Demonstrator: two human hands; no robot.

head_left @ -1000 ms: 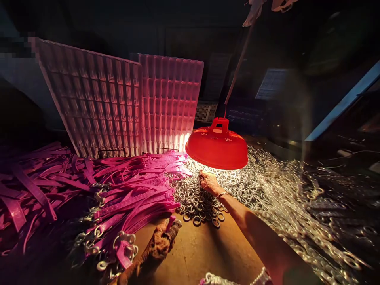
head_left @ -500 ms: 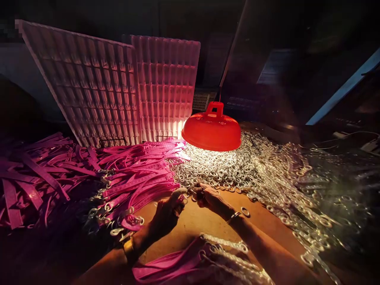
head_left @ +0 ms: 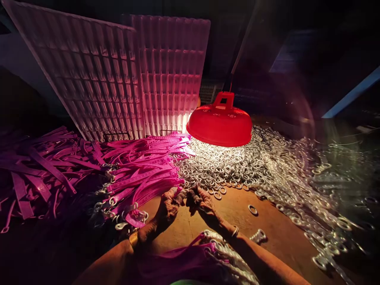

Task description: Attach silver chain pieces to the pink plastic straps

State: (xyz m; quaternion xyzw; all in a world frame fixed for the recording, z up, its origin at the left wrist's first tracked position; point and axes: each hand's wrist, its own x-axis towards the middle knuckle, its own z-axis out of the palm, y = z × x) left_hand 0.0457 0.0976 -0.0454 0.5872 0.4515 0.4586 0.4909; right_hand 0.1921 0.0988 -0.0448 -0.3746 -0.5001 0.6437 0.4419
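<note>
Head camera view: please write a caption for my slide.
Left hand and right hand close together over a brown tabletop, before a round red lampshade, magenta straps and silvery metal rings.

From my remote feed, I see two ribbed panels [head_left: 172, 71] left of the red lampshade [head_left: 219, 124], a crate [head_left: 207, 93] behind it.

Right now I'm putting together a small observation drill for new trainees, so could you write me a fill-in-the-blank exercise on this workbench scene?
The lampshade hanging over the metal rings is ____. In the picture, the big pile of pink straps lies to the ____ of those rings. The thin pale bangle is on the person's ____ wrist. The number of ribbed panels standing behind the straps is ____.

Missing words: red; left; right; two.
</note>
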